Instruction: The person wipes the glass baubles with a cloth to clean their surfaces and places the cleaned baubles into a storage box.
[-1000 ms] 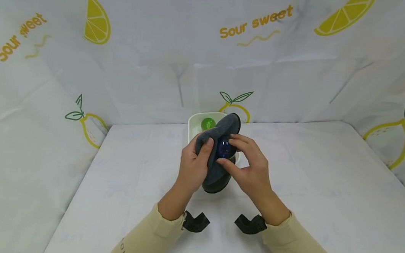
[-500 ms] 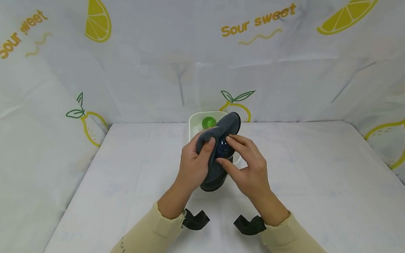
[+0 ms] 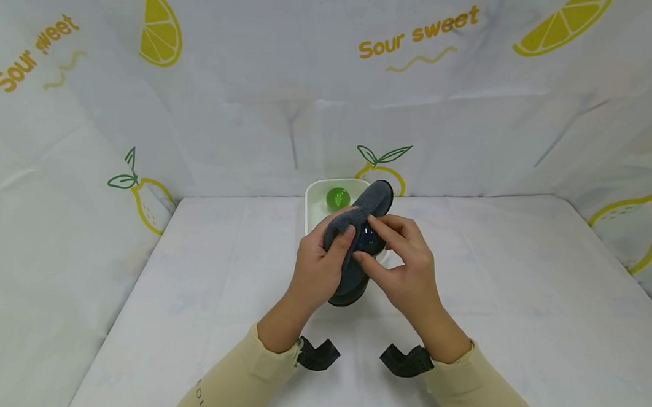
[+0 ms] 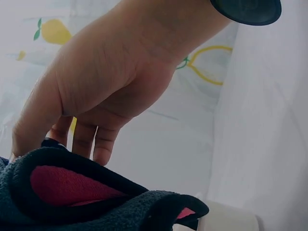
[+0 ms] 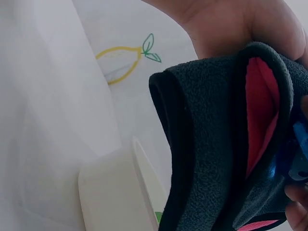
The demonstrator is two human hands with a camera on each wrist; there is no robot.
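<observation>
A folded dark grey cloth (image 3: 351, 278) with black edging is held above the table by my left hand (image 3: 320, 261), its thumb pressed on the near face. Against the cloth sits a shiny dark blue ball (image 3: 371, 239). My right hand (image 3: 411, 266) pinches this ball between thumb and fingers. In the right wrist view the cloth (image 5: 207, 125) shows a pink inner side at its fold, and only a bit of the blue ball (image 5: 284, 159) is visible. The cloth (image 4: 130, 211) fills the bottom of the left wrist view.
Behind the hands stands a white container (image 3: 312, 206) with a green see-through ball (image 3: 338, 198) in it. Hands and cloth hide its near part. A white sheet with lemon prints covers the table (image 3: 217, 271) and the walls behind.
Both hands have shifted slightly to the right with the cloth and ball. The cloth now leans a little differently around the ball, and the right fingers stay on the ball.
</observation>
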